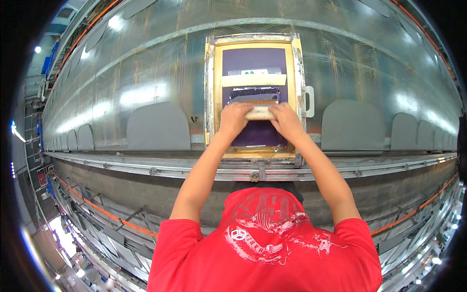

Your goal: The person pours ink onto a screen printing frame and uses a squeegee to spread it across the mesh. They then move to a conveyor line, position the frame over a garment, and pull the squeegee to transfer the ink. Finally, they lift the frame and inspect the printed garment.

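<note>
A screen printing frame (pixel 210 92) with a worn metal border, yellow inner edging and dark purple mesh (pixel 254 59) lies on the long table. Across the mesh, both my hands grip a squeegee (pixel 260 113) with a pale handle. My left hand (pixel 235 118) is closed around its left end, and my right hand (pixel 287 120) around its right end. Just beyond the squeegee is a patch of dark, wet-looking ink (pixel 253 92). A strip of yellow tape (pixel 254 80) crosses the mesh farther up. The squeegee's blade is mostly hidden by the handle and my hands.
Grey rounded fabric pieces (pixel 158 127) lie along the shiny table (pixel 160 58) on the left, with more grey pieces (pixel 352 125) on the right. A white handle (pixel 309 101) sticks out from the frame's right side. A metal rail (pixel 209 172) runs along the near edge.
</note>
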### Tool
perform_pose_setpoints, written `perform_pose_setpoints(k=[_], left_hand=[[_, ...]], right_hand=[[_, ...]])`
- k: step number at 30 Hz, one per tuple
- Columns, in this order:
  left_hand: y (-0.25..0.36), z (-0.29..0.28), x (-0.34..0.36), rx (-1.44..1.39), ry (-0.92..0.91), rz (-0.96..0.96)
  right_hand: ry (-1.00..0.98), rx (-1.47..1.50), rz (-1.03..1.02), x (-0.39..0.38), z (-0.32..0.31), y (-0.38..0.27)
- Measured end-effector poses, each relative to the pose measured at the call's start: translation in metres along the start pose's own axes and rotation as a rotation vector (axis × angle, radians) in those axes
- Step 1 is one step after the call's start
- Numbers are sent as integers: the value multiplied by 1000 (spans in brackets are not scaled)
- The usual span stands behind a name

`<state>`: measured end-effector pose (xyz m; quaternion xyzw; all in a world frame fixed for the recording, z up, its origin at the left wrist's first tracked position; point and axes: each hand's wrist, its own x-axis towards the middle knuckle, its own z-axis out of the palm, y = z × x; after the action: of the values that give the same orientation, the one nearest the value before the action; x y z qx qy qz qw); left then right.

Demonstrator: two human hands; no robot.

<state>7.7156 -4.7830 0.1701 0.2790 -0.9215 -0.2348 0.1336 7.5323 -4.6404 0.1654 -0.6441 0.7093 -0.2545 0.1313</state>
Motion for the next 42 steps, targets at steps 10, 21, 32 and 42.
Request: perform_pose_setpoints(k=[10, 21, 32, 42], left_hand=[[17, 8, -96, 80, 14, 71], [5, 12, -132, -9, 81, 62], [-193, -141, -222, 116, 69, -14], [-259, -192, -251, 87, 50, 17]], right_hand=[[253, 339, 322, -35, -19, 52], [616, 373, 641, 38, -21, 93], [618, 548, 676, 159, 156, -104], [636, 448, 679, 194, 192, -180]])
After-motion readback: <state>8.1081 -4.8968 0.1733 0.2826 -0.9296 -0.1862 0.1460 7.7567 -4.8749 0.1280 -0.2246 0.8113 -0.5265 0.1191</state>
